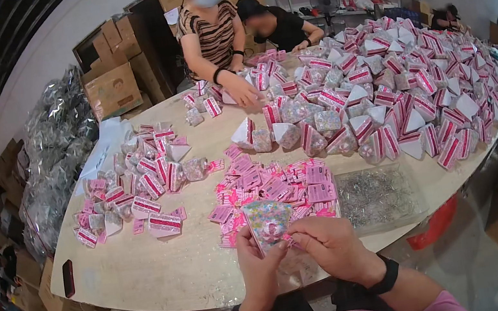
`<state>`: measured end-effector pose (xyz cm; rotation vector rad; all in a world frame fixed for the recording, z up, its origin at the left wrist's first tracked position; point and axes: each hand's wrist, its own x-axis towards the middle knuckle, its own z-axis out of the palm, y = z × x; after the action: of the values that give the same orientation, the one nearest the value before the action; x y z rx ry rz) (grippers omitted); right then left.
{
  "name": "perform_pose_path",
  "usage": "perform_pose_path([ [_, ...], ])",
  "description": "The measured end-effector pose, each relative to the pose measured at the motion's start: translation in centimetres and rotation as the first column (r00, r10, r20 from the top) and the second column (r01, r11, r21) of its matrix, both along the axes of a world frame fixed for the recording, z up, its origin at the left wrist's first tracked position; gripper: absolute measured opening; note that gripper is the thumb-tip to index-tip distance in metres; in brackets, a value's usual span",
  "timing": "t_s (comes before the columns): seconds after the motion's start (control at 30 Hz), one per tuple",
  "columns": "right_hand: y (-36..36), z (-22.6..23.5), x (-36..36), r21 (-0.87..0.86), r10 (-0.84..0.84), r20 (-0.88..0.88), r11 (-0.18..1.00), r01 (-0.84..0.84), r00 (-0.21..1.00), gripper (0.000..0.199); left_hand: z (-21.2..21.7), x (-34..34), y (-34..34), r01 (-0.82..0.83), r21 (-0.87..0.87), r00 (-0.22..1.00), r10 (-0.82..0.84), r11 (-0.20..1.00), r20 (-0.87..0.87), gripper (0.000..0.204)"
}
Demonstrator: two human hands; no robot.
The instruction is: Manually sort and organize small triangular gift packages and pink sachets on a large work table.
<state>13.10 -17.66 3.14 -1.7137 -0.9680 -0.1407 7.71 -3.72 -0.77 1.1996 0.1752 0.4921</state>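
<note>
In front of me, my left hand (pixel 259 268) grips a cone-shaped clear packet (pixel 266 216) with small multicoloured contents and a pink-and-white print. My right hand (pixel 331 243) is closed at the packet's lower right side, thumb and finger pinching a small pink tag (pixel 287 238) against it. Whether a pin is between those fingers is too small to tell. Just beyond my hands lies a loose pile of pink printed cards (pixel 276 180). To its right, a shallow clear tray (pixel 379 197) holds many thin metal pins.
A large heap of similar packets (pixel 395 90) covers the table's right side; a smaller heap (pixel 140 186) lies left. A phone (pixel 68 278) rests near the left edge. Across the table, a person's hand (pixel 244 93) reaches among packets. Cartons (pixel 113 91) and plastic bags (pixel 57 160) stand behind.
</note>
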Motion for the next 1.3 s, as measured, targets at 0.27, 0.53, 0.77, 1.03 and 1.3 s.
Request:
perform_pose_path([
  [0.27,0.1,0.5,-0.3,-0.032,-0.057,0.108,0.998,0.061,0.992,0.013,-0.8,0.3,0.1,-0.103,0.157,0.992,0.091,0.982,0.083,0.061],
  [0.53,0.1,0.3,-0.1,-0.078,-0.045,0.046,0.996,0.049,0.998,0.013,-1.0,0.2,-0.1,-0.17,0.248,0.982,0.145,0.954,0.119,0.066],
  [0.77,-0.3,0.5,-0.2,-0.086,-0.072,0.055,0.993,0.076,0.996,0.013,-1.4,0.3,-0.2,-0.222,0.356,0.974,0.187,0.908,0.131,0.071],
  [1.03,-0.3,0.0,-0.2,-0.138,-0.126,0.142,0.98,0.146,0.982,0.012,-0.7,-0.3,-0.2,-0.396,0.729,0.91,0.345,0.558,0.23,0.071],
  [1.3,0.2,-0.4,-0.1,-0.131,-0.098,0.107,0.985,0.112,0.989,0.013,-0.9,-0.9,0.3,-0.411,0.751,0.897,0.375,0.517,0.233,0.07],
])
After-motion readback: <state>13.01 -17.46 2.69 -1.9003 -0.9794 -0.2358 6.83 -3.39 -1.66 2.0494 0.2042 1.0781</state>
